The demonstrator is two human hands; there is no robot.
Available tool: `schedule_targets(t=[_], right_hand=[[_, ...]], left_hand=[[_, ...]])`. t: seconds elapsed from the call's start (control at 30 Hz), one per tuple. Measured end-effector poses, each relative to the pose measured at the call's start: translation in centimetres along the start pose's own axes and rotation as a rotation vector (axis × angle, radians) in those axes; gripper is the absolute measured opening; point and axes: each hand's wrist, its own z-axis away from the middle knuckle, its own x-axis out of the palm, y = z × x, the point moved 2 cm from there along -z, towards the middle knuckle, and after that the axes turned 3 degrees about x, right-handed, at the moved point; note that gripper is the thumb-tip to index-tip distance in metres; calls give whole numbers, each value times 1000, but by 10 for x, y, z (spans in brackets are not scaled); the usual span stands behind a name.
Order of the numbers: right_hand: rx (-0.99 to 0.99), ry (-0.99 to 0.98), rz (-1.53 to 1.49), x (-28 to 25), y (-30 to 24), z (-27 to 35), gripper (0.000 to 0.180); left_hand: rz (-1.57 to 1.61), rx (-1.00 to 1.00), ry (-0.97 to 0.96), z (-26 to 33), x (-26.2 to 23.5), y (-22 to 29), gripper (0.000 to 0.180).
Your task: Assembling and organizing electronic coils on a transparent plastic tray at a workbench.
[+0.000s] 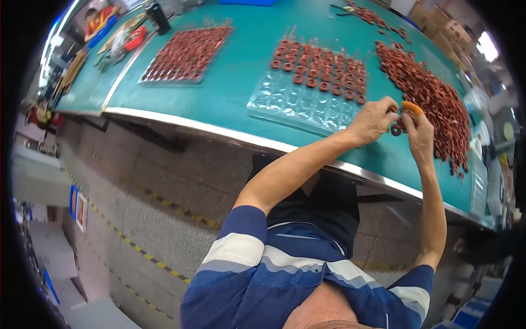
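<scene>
Left of the red pile (433, 98), the right hand (419, 134) held an orange curved object (412, 107) and seemingly pinched a small ring (395, 130). The left hand (375, 119) had fingers nearly closed; their hold I could not tell. Steady fingertips were advisable.

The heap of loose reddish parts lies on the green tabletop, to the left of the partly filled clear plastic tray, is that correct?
Not quite: the head view shows the heap of loose reddish parts to the right of the partly filled clear plastic tray. It does lie on the green tabletop.
</scene>
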Motion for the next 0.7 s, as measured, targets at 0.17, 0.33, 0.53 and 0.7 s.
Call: schedule_targets(t=[0.17, 0.33, 0.53, 0.7], right_hand=[[46, 73, 10, -31, 33, -5, 31], [-22, 28, 5, -2, 24, -14, 43], [95, -187, -175, 9, -32, 20, 27], [77, -142, -350, 25, -50, 32, 25]], left_hand=[[285, -146, 142, 2, -4, -1, 23], [385, -232, 62, 32, -45, 7, 17], [313, -166, -157, 39, -15, 29, 21], [486, -333, -26, 59, -33, 33, 26]])
